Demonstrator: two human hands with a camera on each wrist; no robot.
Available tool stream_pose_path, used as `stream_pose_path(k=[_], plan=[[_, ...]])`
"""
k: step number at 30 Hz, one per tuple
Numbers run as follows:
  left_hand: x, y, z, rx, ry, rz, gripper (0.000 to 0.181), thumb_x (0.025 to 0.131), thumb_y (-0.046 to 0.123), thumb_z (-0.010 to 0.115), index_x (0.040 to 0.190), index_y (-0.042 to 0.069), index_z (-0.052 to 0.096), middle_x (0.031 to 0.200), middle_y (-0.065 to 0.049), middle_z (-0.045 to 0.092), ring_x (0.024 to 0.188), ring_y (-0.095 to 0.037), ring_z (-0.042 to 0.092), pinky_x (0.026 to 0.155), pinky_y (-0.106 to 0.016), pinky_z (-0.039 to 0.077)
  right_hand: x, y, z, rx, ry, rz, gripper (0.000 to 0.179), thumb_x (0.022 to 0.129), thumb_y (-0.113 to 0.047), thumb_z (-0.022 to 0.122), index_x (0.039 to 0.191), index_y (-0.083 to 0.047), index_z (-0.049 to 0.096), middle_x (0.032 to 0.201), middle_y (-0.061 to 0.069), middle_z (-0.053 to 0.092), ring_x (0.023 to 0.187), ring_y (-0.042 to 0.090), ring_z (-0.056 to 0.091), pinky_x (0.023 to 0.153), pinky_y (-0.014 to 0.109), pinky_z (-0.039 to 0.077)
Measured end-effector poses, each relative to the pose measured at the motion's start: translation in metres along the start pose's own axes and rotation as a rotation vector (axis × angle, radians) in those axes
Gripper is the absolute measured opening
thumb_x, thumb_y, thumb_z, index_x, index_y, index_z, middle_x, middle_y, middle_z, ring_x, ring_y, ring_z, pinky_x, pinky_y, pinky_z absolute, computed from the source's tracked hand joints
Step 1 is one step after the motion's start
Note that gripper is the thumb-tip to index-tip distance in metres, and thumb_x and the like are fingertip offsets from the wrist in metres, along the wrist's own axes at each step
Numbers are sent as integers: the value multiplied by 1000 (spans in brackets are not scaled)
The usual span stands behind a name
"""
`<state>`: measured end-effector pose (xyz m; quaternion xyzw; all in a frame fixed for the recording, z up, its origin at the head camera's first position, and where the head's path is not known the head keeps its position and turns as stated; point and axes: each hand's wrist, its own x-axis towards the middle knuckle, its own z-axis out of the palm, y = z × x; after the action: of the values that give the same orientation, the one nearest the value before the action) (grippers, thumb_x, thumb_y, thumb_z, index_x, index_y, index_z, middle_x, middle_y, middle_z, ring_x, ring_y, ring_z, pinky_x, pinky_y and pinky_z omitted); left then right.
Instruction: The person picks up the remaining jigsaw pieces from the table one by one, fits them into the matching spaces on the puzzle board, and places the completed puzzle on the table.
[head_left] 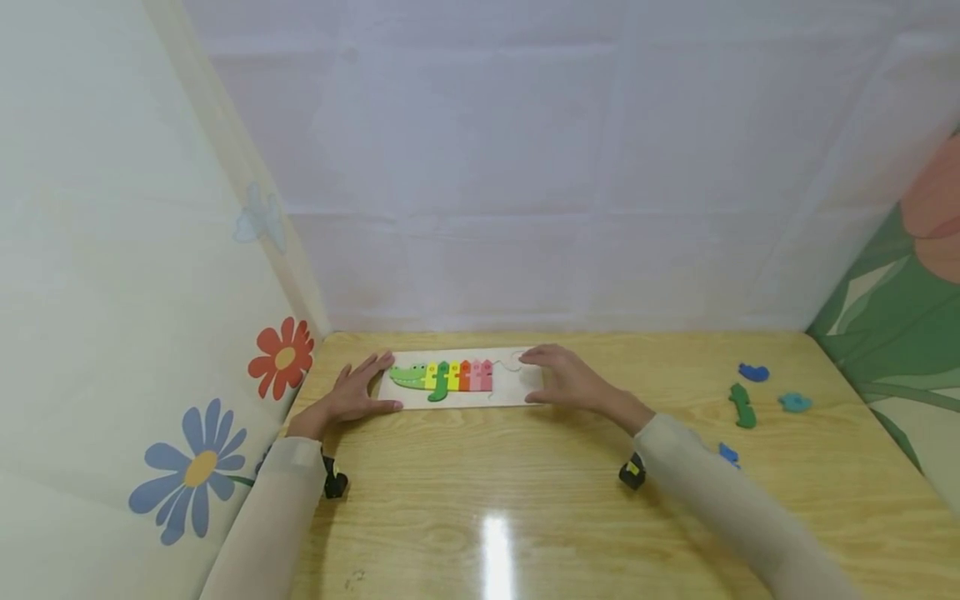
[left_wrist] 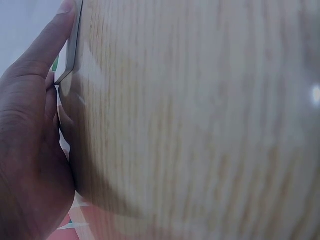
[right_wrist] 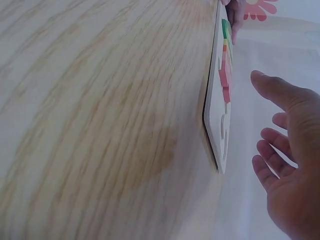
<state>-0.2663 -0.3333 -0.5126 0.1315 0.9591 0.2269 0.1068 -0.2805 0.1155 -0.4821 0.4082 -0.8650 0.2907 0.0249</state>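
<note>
A pale wooden puzzle board (head_left: pixel 517 393) lies at the back of the table. On it, a green crocodile head (head_left: pixel 408 377) and a row of yellow, green, red and pink pieces (head_left: pixel 465 375) fill the left and middle. My left hand (head_left: pixel 355 395) holds the board's left end, thumb along the near edge and fingers at the far corner; the left wrist view shows the thumb (left_wrist: pixel 47 42) against its side. Over the bare right end, my right hand (head_left: pixel 570 379) has its thumb and fingers spread; in the right wrist view they show apart from the board, holding nothing.
Loose puzzle pieces lie on the table at the right: a dark blue one (head_left: pixel 753 372), a green one (head_left: pixel 742 407), a light blue one (head_left: pixel 795 402) and a blue one (head_left: pixel 728 453) partly behind the right sleeve. White cloth (head_left: pixel 525 208) hangs behind the table; flower-printed cloth (head_left: pixel 150 333) stands at left.
</note>
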Motion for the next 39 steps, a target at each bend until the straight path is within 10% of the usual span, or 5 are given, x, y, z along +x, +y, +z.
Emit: stream_pose_path(k=[39], plan=[[-3,3,-3,-5,-11,-3,113,87,60,80,168,3,24,176,-20,18,162,-46,8,125,-70,-4,-60,15,-36,-70,28,-48,64,84,-20,91,136,8,65,135,24,67,126,44,61,106,61,50]])
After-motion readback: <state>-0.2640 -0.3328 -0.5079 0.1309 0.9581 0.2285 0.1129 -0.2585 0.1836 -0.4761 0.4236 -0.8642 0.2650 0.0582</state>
